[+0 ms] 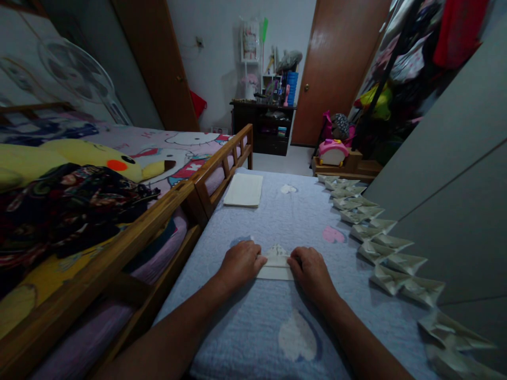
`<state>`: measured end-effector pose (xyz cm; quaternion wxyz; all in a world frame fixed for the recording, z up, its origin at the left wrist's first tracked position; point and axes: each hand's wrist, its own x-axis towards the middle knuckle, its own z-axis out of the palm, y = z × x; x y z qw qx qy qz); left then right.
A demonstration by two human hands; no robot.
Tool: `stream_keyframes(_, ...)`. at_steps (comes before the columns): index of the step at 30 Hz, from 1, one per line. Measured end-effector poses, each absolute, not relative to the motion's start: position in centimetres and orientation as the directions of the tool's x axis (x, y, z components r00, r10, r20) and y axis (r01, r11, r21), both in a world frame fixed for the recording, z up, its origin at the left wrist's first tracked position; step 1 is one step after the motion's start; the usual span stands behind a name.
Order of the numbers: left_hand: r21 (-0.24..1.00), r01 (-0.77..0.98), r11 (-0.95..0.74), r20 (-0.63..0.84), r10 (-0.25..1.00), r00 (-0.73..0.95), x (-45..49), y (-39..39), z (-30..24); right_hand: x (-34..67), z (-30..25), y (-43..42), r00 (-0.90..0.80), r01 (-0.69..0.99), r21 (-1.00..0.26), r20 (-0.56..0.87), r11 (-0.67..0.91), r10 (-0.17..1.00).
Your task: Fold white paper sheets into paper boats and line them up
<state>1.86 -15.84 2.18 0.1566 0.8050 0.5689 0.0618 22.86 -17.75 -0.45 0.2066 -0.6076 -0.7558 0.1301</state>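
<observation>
A small folded white paper piece (276, 264) lies on the light blue bedspread (285, 221) in front of me. My left hand (240, 262) presses on its left end with fingers curled. On the paper's right end rests my right hand (311, 268), fingers bent over the edge. Both hands touch the paper and hold it flat against the bedspread.
A row of several folded paper shapes (372, 232) runs along the bed's right side by a grey wardrobe (455, 174). A stack of white sheets (244, 189) lies at the far left. A wooden bed rail (198, 184) borders the left; a second bed holds a yellow plush (87, 155).
</observation>
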Motion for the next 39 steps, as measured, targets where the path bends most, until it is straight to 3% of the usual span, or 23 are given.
stream_keyframes(11,0.406,0.876,-0.260,-0.141,0.929,0.341,0.7,-15.5,2.7,23.1,-1.2,-17.9,-0.113,0.872,-0.446,0.219,0.202,0.969)
stream_keyframes(16,0.403,0.833,-0.378,0.029,0.915,0.401,0.8,-15.4,2.4,22.7,-0.6,-18.1,-0.212,0.897,-0.316,0.307,0.310,0.928)
stream_keyframes(22,0.241,0.711,-0.661,0.051,0.740,0.671,1.9,-16.0,1.6,22.5,0.0,-18.6,-0.427,0.838,-0.272,0.212,0.473,0.879)
stream_keyframes(25,0.124,0.704,-0.700,0.051,0.713,0.699,2.3,-17.0,1.6,22.4,0.2,-18.8,-0.399,0.838,-0.314,0.207,0.447,0.893)
stream_keyframes(30,0.047,0.703,-0.710,0.100,0.703,0.704,2.8,-18.5,1.4,21.8,0.2,-18.6,-0.306,0.859,-0.362,0.208,0.363,0.929)
stream_keyframes(39,-0.028,0.728,-0.685,0.122,0.720,0.683,2.4,-19.5,0.4,21.0,0.1,-18.5,-0.214,0.940,-0.230,0.181,0.253,0.960)
